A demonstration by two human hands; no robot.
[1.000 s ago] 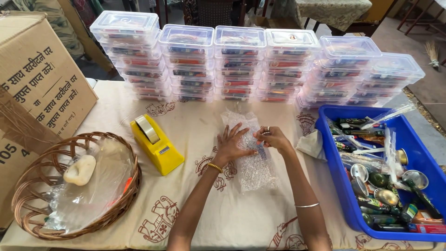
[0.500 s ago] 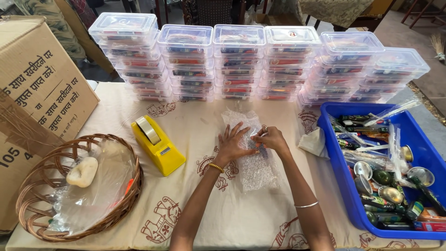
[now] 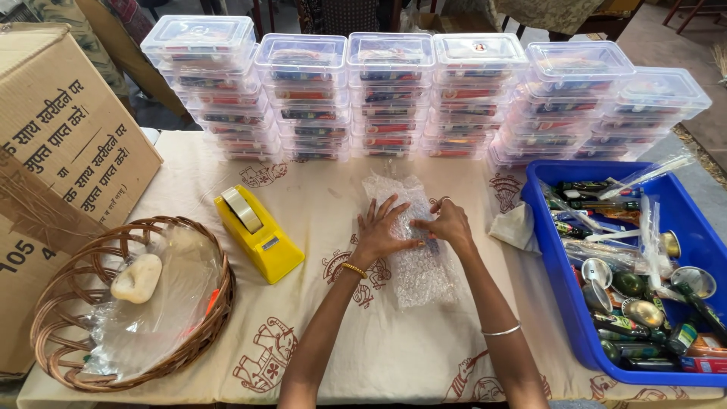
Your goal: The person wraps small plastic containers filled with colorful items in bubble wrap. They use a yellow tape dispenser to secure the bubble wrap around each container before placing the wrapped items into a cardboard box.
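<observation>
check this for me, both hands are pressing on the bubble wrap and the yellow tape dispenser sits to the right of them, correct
Not quite. In the head view both hands, left hand and right hand, do press on the bubble wrap, but the yellow tape dispenser sits to their left, not their right.

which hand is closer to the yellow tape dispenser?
Left. The left hand rests on the bubble wrap just right of the tape dispenser; the right hand is farther right.

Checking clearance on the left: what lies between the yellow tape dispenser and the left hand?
Only bare printed tablecloth lies between tape dispenser and left hand, per the head view.
</observation>
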